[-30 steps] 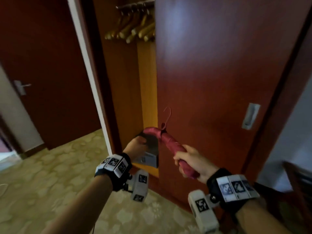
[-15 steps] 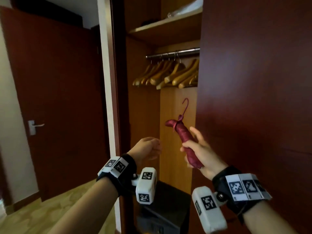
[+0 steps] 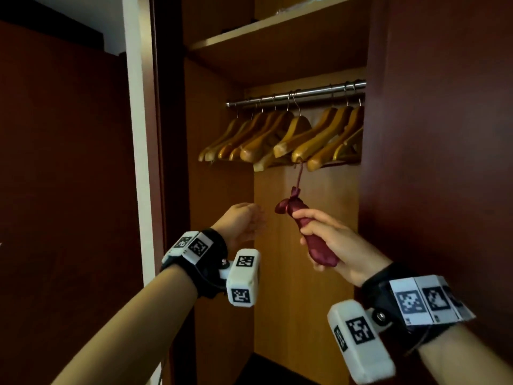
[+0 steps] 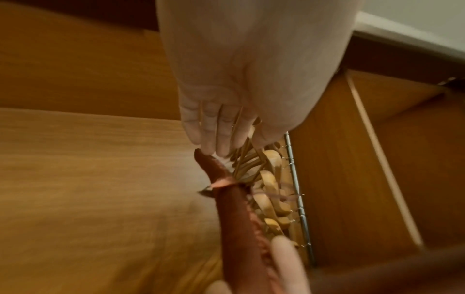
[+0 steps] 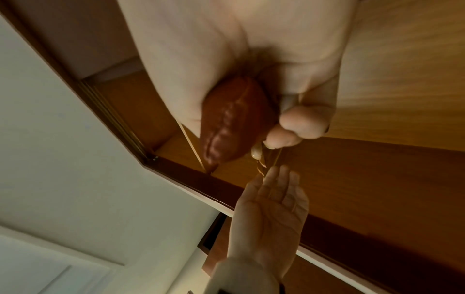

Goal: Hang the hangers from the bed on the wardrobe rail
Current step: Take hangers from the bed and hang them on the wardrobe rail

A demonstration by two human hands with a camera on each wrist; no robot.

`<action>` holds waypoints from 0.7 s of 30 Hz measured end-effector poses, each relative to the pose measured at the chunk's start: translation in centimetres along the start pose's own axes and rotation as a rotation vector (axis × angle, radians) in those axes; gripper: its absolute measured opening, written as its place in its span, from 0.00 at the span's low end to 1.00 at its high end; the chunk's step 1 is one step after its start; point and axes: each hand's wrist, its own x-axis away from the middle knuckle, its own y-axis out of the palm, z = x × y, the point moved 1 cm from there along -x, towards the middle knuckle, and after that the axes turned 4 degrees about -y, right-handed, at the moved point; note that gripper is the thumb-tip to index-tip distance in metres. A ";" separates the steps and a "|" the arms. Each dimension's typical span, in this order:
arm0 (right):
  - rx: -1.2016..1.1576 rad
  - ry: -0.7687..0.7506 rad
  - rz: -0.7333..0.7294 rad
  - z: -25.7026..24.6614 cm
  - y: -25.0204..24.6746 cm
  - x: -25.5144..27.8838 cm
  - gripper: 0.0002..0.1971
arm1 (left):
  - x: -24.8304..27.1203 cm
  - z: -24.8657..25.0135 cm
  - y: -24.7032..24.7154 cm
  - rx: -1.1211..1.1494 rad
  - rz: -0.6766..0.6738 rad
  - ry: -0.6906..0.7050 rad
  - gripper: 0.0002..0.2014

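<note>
A burgundy padded hanger (image 3: 294, 212) is gripped by one arm in my right hand (image 3: 330, 243), in front of the open wardrobe. Its thin hook (image 3: 299, 173) points up and ends just under the tips of several wooden hangers (image 3: 277, 140) on the metal rail (image 3: 305, 95). My left hand (image 3: 244, 220) hovers empty just left of the hanger's free end. In the left wrist view its straight fingers (image 4: 216, 127) lie near the hanger (image 4: 234, 214) tip, with the rail (image 4: 298, 199) beyond. The right wrist view shows the hanger (image 5: 231, 123) in my fist and the open left palm (image 5: 271, 202).
A wooden shelf (image 3: 277, 26) sits close above the rail. A dark red sliding door (image 3: 444, 134) covers the wardrobe's right part and hides the rail's right end. A white frame (image 3: 136, 134) stands at the left. Something dark (image 3: 277, 370) lies at the wardrobe bottom.
My left hand has let go of the hanger's end. My right hand has lifted the hanger towards the rail, and my view has tilted up to the rail and shelf.
</note>
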 end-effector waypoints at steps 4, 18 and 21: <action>0.092 -0.035 -0.037 0.3 0.3 -5.8 0.13 | -6.0 1.2 -0.7 -0.027 0.055 0.052 0.11; 0.266 -0.061 0.253 2.0 5.2 -15.4 0.15 | -20.6 2.2 -3.0 0.016 -0.111 0.145 0.17; 0.243 -0.088 0.396 2.3 6.7 -16.0 0.16 | -22.0 2.7 -3.6 0.014 -0.222 0.167 0.22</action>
